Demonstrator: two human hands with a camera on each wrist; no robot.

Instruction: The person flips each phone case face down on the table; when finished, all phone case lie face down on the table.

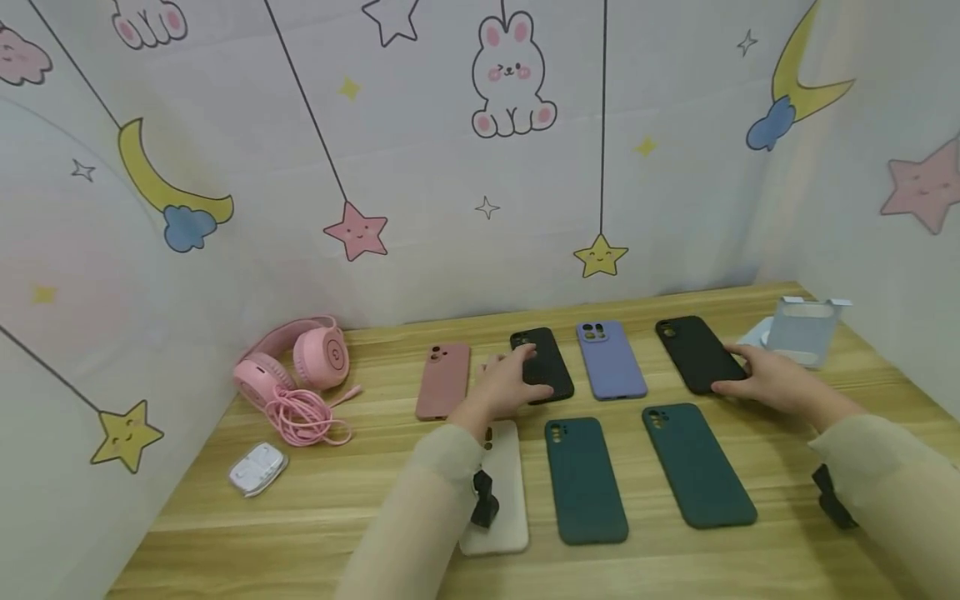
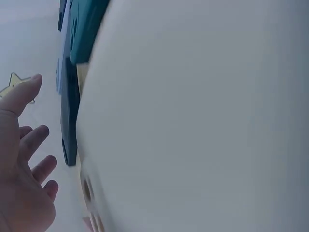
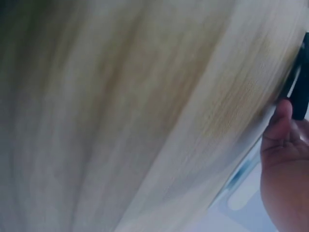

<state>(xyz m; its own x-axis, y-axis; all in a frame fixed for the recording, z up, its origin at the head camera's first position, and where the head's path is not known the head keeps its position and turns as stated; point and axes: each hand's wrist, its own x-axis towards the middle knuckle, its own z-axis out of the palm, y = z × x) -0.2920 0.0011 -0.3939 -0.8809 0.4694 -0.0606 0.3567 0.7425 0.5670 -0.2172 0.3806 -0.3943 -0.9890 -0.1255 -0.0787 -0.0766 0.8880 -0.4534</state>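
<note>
My left hand (image 1: 501, 387), fingers spread and loosely bent, hovers beside a black phone case (image 1: 551, 367). In the left wrist view the hand (image 2: 24, 179) holds nothing. At the right, my right hand (image 1: 780, 379) grips the lower right corner of another black phone case (image 1: 693, 354) that lies on the table. The right wrist view has the thumb (image 3: 280, 118) against the edge of that case (image 3: 301, 79). Between these two lies a purple phone case (image 1: 613, 362). A white phone case (image 1: 510, 492) is partly hidden under my left forearm.
Two dark green phone cases (image 1: 587, 483) (image 1: 701, 467) lie nearest me. A pink phone case (image 1: 444, 379) is left of my left hand. Pink headphones (image 1: 322, 358) with a coiled cable (image 1: 303, 417), a small clear case (image 1: 258, 468) and a pale stand (image 1: 804, 329) flank them.
</note>
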